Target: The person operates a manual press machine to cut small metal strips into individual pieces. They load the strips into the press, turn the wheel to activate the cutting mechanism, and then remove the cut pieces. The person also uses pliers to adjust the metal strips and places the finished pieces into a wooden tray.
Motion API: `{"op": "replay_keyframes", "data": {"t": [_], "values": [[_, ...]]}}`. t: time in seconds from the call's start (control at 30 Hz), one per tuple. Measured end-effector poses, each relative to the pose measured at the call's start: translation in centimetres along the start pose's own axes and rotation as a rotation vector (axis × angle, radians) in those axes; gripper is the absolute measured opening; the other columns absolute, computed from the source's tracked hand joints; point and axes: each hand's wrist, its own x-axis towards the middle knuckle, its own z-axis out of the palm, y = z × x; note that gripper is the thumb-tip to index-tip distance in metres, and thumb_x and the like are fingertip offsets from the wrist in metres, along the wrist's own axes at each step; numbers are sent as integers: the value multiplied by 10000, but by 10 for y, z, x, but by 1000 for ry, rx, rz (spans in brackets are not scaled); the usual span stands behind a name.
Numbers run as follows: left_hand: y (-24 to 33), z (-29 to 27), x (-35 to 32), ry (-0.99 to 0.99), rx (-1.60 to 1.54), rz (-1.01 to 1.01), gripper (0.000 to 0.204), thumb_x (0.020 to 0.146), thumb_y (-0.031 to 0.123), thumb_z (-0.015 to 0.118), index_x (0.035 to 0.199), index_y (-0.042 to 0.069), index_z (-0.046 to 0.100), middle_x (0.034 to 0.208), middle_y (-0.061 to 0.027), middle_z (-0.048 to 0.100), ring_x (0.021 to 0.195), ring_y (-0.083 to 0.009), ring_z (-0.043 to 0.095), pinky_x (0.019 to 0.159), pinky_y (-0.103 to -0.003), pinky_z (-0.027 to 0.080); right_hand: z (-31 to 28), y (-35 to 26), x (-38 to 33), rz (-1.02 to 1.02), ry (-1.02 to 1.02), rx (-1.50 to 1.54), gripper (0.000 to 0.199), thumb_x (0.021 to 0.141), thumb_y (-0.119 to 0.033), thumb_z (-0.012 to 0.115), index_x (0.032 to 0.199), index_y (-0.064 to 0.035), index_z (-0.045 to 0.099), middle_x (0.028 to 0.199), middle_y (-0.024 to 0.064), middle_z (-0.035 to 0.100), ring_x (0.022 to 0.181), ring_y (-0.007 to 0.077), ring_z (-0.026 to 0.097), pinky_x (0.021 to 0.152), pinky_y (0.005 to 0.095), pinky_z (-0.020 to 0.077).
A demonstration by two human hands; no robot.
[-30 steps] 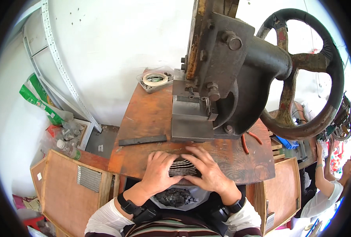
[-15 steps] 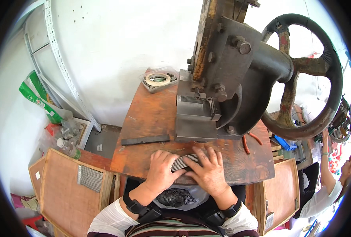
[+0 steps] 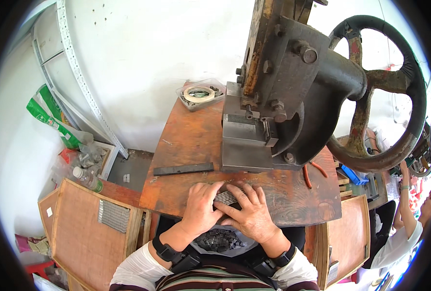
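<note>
A small grey ribbed block [image 3: 229, 197], perhaps a stack of thin metal strips, is held between my two hands at the front edge of the wooden bench [image 3: 186, 140]. My left hand [image 3: 200, 207] grips its left end. Over its top and right side lie the bent fingers of my right hand [image 3: 252, 211], covering much of it. Just below the hands, a pale bag or lined tub [image 3: 247, 246] holds dark flat scraps [image 3: 218, 241]. Behind the hands lies a dark flat metal bar [image 3: 183, 169].
A heavy hand press [image 3: 293, 92] with a large handwheel [image 3: 411, 109] stands on the bench. Red-handled pliers [image 3: 307, 177] lie beside it. A clear box [image 3: 214, 99] with a tape roll sits behind. Wooden trays [image 3: 87, 242] flank me; a person [image 3: 394, 250] is at right.
My hands have drawn closer together around the ribbed block. The right fingers now cover more of it. The whole view has shifted slightly.
</note>
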Motion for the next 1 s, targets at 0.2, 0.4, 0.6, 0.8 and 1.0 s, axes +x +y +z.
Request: {"op": "replay_keyframes", "data": {"t": [0.2, 0.4, 0.6, 0.8, 1.0], "values": [[3, -1, 2, -46, 19, 6, 606, 611, 226, 824, 1135, 41, 583, 987, -114, 616, 949, -305, 541, 878, -437, 396, -2, 20, -12, 168, 122, 60, 513, 679, -414, 737, 1131, -181, 672, 1256, 111, 543, 1181, 352, 469, 988, 493, 370], [24, -1, 16, -99, 208, 59, 570, 634, 360, 812, 1060, 41, 610, 958, -108, 588, 935, -297, 527, 830, -422, 393, 1, 46, -27, 451, 413, 575, 296, 844, -262, 689, 1023, -26, 676, 1064, 137, 635, 1018, 320, 576, 893, 396, 462], [36, 16, 22, -84, 300, 74, 561, 643, 392, 806, 1023, 35, 599, 934, -126, 572, 883, -321, 519, 776, -429, 406, 1, 45, -30, 431, 432, 570, 286, 848, -266, 689, 1009, -30, 682, 1059, 136, 632, 1000, 313, 574, 873, 387, 465], [16, 9, 19, -103, 118, 92, 550, 625, 282, 836, 1044, 25, 592, 962, -136, 582, 898, -339, 532, 786, -425, 432, 1, 43, -30, 404, 405, 526, 341, 799, -265, 723, 1046, -35, 672, 1094, 145, 614, 1030, 329, 556, 879, 399, 465], [12, -4, 10, -118, -118, -14, 661, 620, 120, 833, 1195, 14, 526, 1019, -142, 596, 988, -345, 535, 859, -429, 448, -9, 32, -13, 206, 140, 249, 575, 712, -242, 778, 1227, -74, 585, 1146, 145, 611, 1100, 347, 526, 961, 435, 403]]}}
